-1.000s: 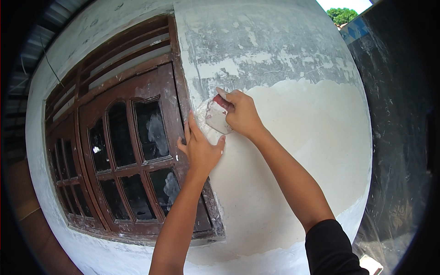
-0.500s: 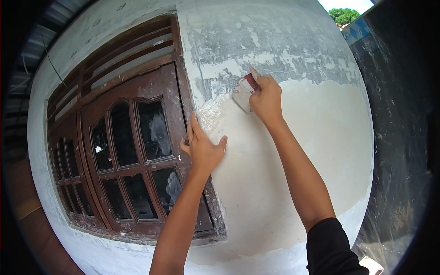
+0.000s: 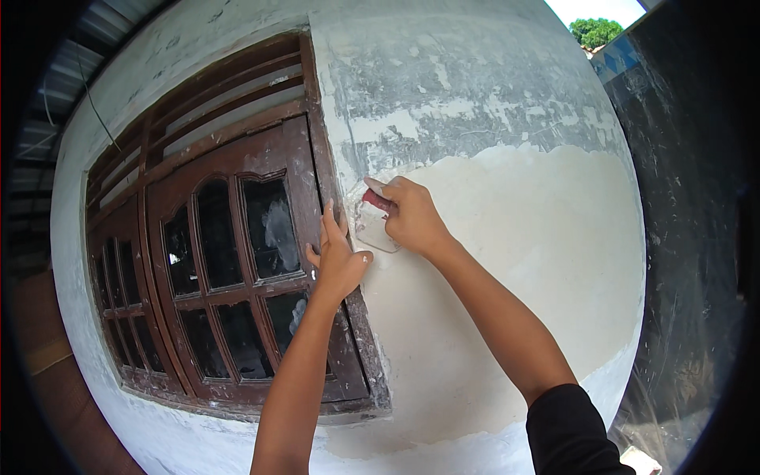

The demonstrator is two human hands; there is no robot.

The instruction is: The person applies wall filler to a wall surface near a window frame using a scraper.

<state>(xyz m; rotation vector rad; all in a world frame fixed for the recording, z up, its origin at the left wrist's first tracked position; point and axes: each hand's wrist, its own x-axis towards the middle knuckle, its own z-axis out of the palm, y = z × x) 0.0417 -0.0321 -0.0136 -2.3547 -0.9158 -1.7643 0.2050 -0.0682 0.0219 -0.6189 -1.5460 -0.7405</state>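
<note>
My right hand (image 3: 416, 215) grips the red handle of a putty knife (image 3: 374, 229), whose broad, plaster-smeared blade lies against the wall close to the window's right edge. Smooth cream plaster (image 3: 522, 261) covers the wall beneath and right of it. Below and to the left of the blade, my left hand (image 3: 339, 267) rests at the brown wooden window frame (image 3: 313, 87), its fingers stretched upward and thumb apart. It holds nothing. White specks mark the left fingers.
A brown wooden window (image 3: 229, 293) with dark panes fills the left side. Rough grey wall (image 3: 475, 79) with white patches lies above the plaster. A dark sheet-like surface (image 3: 673, 237) stands on the right, and corrugated roofing (image 3: 87, 47) shows at upper left.
My right hand has drawn the putty knife left and down to the window's edge, over the rough wet plaster there. My left hand has shifted slightly down and left.
</note>
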